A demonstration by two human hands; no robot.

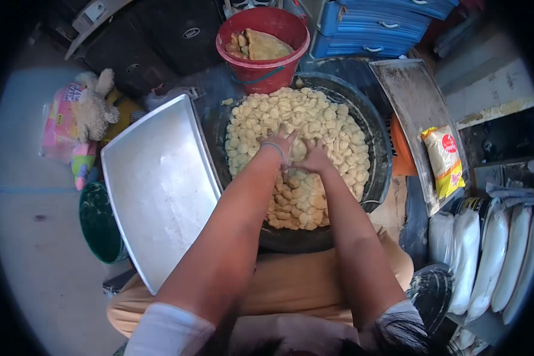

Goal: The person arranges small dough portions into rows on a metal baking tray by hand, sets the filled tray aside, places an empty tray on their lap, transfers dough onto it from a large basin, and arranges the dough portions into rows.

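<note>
A wide black tub [383, 148] stands in front of my crossed legs, filled with many small pale dough pieces [323, 115]. Both arms reach down into it. My left hand [280, 145], with a thin band at the wrist, rests on the pieces near the middle, fingers spread. Close beside it on the right, my right hand [314, 156] touches the pieces too, its fingers apart. A few pieces show in the gap between the two hands. Parts of the fingertips sink among the dough, so I cannot see whether anything lies under them.
An empty metal tray [160, 184] leans at the left, by a green bucket [102, 222]. Behind the tub stands a red bucket [264, 74] holding brownish pieces. At right, a yellow-and-white packet [445, 160] lies on a worn tray [406, 89], near white filled bags [492, 255].
</note>
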